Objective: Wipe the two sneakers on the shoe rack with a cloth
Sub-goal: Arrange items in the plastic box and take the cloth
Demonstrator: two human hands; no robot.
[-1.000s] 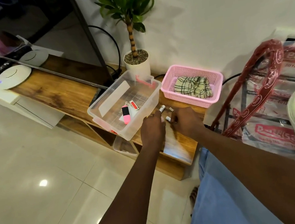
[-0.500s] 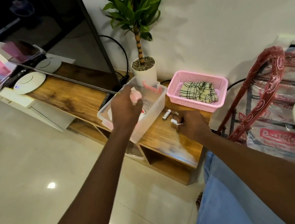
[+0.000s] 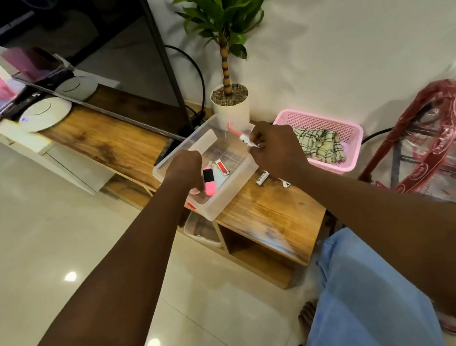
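So the right hand [image 3: 275, 150] has come up off the wood and now pinches a small white stick [image 3: 245, 139] over the far side of the clear bin [image 3: 224, 204]; the left hand [image 3: 185, 166] dropped to its near rim, fingers curled (can't tell if they hold anything). I'd release over the middle, gently, since the bin sits right at the near edge of the bench [image 3: 268, 211]. The checked cloth [image 3: 319, 145] waits in the pink basket [image 3: 354, 130] just right, reach open.

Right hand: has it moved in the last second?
Yes. The right hand, pinching a battery, rose from the wood top before the pink basket to over the clear bin, toward the pot.
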